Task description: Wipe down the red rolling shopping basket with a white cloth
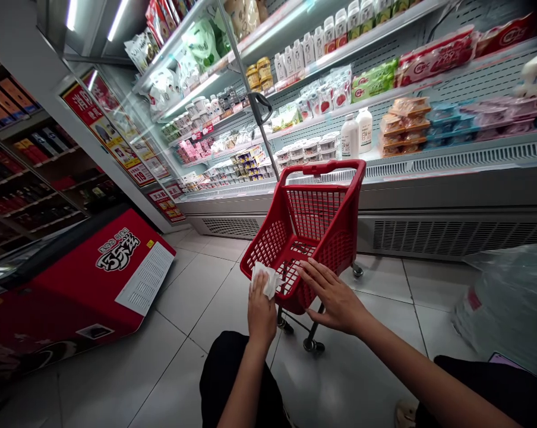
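Observation:
A small red shopping cart [315, 229] stands on the tiled floor in front of me, its handle on the far side. My left hand [260, 312] is closed on a white cloth [265, 278] and presses it against the near left edge of the cart's basket. To the right, my right hand [333, 295] lies flat with fingers spread on the basket's near rim. The basket looks empty inside.
An open chilled display case [429, 172] with milk bottles, yoghurts and packets runs behind the cart. On the left sits a red chest freezer [90, 279]. A grey plastic bag [509, 303] lies at the right. My knees show at the bottom.

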`<control>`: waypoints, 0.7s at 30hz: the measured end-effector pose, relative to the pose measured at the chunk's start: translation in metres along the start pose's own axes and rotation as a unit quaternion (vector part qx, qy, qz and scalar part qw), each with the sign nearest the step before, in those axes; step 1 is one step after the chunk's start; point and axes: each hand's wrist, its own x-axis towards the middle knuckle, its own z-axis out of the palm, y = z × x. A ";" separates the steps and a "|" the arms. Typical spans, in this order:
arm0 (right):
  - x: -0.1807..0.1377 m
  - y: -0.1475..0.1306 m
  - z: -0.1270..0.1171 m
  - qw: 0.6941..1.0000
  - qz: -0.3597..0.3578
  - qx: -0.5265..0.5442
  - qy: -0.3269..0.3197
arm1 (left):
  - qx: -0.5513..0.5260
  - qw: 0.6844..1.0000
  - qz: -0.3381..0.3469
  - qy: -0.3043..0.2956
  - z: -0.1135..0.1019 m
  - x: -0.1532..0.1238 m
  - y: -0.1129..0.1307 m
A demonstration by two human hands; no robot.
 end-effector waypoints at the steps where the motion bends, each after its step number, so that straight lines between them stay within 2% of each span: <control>1: 0.001 -0.005 0.002 1.000 -0.002 0.006 0.001 | -0.007 1.000 0.000 0.000 0.002 -0.001 0.006; 6: 0.006 -0.016 0.007 1.000 -0.018 0.018 0.001 | -0.030 0.998 0.049 -0.022 0.007 -0.018 0.043; 9: 0.013 -0.001 0.002 0.999 -0.044 0.004 -0.001 | -0.042 0.996 0.076 -0.036 -0.003 -0.026 0.040; 12: 0.021 0.022 -0.001 0.999 -0.007 -0.026 0.018 | -0.061 0.994 0.085 -0.038 -0.013 -0.028 0.029; 16: 0.027 0.037 0.004 0.999 0.014 -0.040 0.023 | -0.094 0.995 0.037 -0.025 -0.016 -0.024 0.020; 21: 0.027 0.027 0.013 0.998 0.034 -0.038 0.030 | -0.181 0.979 -0.088 0.023 -0.013 -0.023 0.016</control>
